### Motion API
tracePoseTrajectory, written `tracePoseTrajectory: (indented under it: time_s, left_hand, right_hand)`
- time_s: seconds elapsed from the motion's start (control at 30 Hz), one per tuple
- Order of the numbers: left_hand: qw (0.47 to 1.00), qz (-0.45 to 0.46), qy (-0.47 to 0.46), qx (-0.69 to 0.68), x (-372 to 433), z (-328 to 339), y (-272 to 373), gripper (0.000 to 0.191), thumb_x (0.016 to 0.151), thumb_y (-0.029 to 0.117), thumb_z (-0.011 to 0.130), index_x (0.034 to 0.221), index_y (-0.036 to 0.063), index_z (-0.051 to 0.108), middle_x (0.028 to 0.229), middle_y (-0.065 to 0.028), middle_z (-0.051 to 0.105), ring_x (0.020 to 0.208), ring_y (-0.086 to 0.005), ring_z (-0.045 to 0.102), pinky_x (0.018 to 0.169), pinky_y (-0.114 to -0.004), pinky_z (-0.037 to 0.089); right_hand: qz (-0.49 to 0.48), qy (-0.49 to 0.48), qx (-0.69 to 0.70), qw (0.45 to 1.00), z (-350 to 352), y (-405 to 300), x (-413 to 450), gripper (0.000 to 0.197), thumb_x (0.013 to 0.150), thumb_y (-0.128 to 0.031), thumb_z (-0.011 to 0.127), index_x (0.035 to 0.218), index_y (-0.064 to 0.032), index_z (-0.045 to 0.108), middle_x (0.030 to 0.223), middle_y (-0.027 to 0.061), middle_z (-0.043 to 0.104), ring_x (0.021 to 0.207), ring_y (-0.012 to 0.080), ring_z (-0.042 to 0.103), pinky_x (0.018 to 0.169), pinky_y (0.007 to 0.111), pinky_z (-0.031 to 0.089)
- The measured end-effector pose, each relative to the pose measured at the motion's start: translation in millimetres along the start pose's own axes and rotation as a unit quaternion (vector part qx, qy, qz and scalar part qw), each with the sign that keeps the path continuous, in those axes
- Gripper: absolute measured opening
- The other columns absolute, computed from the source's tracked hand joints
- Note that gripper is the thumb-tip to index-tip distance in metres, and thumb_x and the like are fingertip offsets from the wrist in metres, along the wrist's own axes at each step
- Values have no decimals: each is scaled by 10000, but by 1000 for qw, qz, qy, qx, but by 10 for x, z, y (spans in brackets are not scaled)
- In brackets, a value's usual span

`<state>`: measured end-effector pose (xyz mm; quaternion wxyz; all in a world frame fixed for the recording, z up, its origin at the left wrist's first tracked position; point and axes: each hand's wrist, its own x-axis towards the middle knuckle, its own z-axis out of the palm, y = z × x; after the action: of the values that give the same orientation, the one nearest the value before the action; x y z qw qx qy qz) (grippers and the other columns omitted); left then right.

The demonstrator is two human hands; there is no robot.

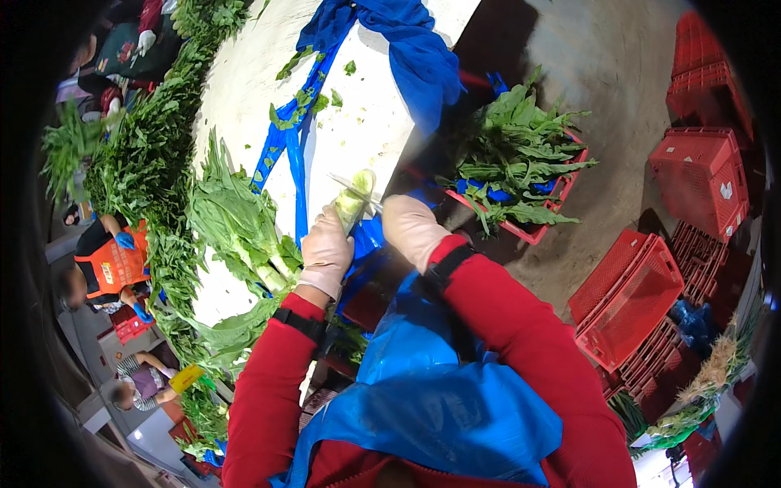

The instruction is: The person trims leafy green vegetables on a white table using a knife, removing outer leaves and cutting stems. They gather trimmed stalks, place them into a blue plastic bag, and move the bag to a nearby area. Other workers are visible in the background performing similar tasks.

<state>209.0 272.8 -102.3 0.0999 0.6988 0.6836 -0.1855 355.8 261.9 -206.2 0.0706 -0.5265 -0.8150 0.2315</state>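
Observation:
My gloved left hand (327, 251) grips a celtuce stem (351, 204) whose cut end points away from me. In my gloved right hand (410, 229) is a knife (352, 188); its blade lies across the stem near the pale end. The handle is hidden in my fist. Both hands are above the near edge of a white table (357, 122). More leafy celtuce (238, 222) lies to the left of my left hand, stems towards me. The lower end of the held stem is hidden by my hand and sleeve.
Blue plastic strips (298, 177) and leaf scraps lie on the table, with blue cloth (421, 49) at its far end. A red crate (567, 195) of leaves stands at right; stacked red crates (634, 299) lie beyond. Several people work past the heaped greens (165, 165) at left.

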Motion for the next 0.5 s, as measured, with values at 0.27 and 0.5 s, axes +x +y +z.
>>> tracePoseTrajectory:
  time_s: [0.27, 0.5]
  left_hand:
    - [1000, -8, 0, 12, -24, -36, 1, 571, 734, 216, 764, 1168, 20, 449, 1014, -182, 644, 896, -351, 671, 739, -455, 556]
    - [996, 56, 69, -32, -224, -110, -35, 629, 738, 181, 710, 1287, 33, 442, 1023, -227, 641, 898, -414, 647, 772, -489, 529]
  right_hand:
    - [283, -45, 306, 908, -487, 68, -625, 218, 790, -105, 592, 900, 75, 648, 856, 326, 648, 852, 477, 646, 761, 501, 527]
    - [433, 57, 410, 801, -434, 426, -966, 299, 841, -236, 577, 900, 53, 625, 789, 307, 640, 784, 463, 647, 706, 498, 520]
